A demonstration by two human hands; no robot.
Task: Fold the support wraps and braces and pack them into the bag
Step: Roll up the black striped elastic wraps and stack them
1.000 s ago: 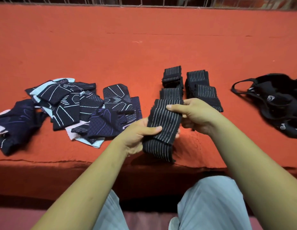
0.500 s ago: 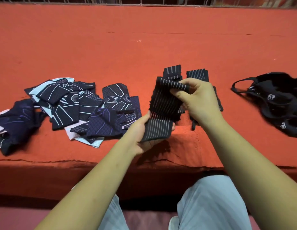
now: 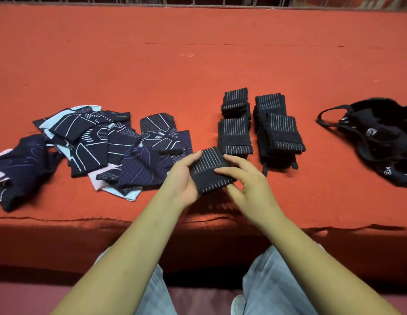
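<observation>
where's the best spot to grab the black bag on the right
Hook the strap loop at the black bag's left end, coming from the left and above. It lies open on the red cloth, on the side nearest the person; the body is a limp heap. The left hand and right hand hold the folded wrap now.

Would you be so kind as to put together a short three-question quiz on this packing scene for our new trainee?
1. True or false: the black bag lies to the right of the folded striped wraps.
2. What do the left hand and right hand hold together? A) a striped wrap B) a patterned brace C) the bag's strap
3. Fill in: the loose patterned braces lie on the person's ____ side.
Key: 1 true; 2 A; 3 left.
</observation>
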